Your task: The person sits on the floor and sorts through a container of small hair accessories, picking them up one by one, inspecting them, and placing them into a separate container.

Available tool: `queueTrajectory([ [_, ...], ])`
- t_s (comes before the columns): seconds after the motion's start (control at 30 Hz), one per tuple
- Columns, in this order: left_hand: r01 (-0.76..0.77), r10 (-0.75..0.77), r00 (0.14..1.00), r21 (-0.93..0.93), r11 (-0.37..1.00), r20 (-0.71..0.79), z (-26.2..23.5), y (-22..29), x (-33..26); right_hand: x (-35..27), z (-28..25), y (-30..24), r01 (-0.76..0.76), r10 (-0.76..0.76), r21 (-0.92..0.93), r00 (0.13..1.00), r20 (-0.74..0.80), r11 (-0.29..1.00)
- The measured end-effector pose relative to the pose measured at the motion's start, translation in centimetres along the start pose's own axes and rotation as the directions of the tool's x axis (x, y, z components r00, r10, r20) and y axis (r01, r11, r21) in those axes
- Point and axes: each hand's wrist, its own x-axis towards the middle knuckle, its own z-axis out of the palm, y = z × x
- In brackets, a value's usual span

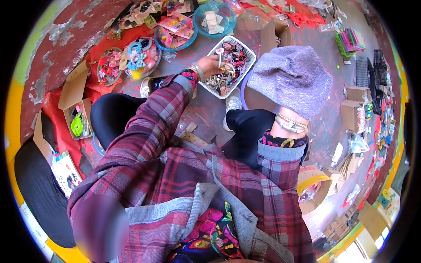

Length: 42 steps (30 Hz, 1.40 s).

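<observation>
My left hand (209, 65) reaches over the left edge of a white plastic basket (251, 51). Its fingers are closed on a pale hair tie with a round white and pink ornament (219, 51). Many hair ties (232, 61) in black, red, pink and beige fill the basket. Raised to the right of the basket, my right hand (289, 129) carries a fluffy lavender towel (291, 79). The towel drapes over that hand and hides its fingers; only the wrist with bracelets shows. Below the towel, a purple round tub (258, 96) is partly covered.
Beyond the basket stand a teal bowl (233, 19) with cards and a blue basin (193, 40) of packaged accessories. Bows lie in a tray (158, 59) at left. Open cardboard boxes (72, 94) flank my legs. A green basket (344, 46) and more goods line the right wall.
</observation>
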Motion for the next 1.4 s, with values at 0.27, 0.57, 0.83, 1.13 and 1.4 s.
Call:
queueTrajectory([
  [0.27,-0.209,0.274,0.955,-0.392,0.896,0.118,6.3,7.5,-9.1,1.8,-4.2,-0.1,0.209,-0.092,-0.294,0.926,0.367,0.932],
  [0.57,-0.238,0.426,0.865,-0.531,0.813,0.266,13.8,13.7,-17.4,-0.8,1.4,6.3,0.297,0.203,-0.001,0.654,0.728,-0.955],
  [0.83,-0.445,0.527,0.843,0.406,0.798,-0.113,15.7,13.4,-19.1,-2.4,2.2,10.0,0.767,-0.048,-0.550,0.568,0.822,-0.330],
  [1.13,0.059,0.802,0.506,0.914,-0.400,0.318,15.5,10.3,-17.2,0.2,0.5,12.3,0.696,-0.024,-0.683,0.697,0.717,-0.222],
  [1.4,-0.231,0.767,0.471,0.900,-0.369,0.435,17.4,10.2,-19.0,2.1,-2.4,13.9,-0.101,0.172,-0.283,0.956,0.239,0.954],
])
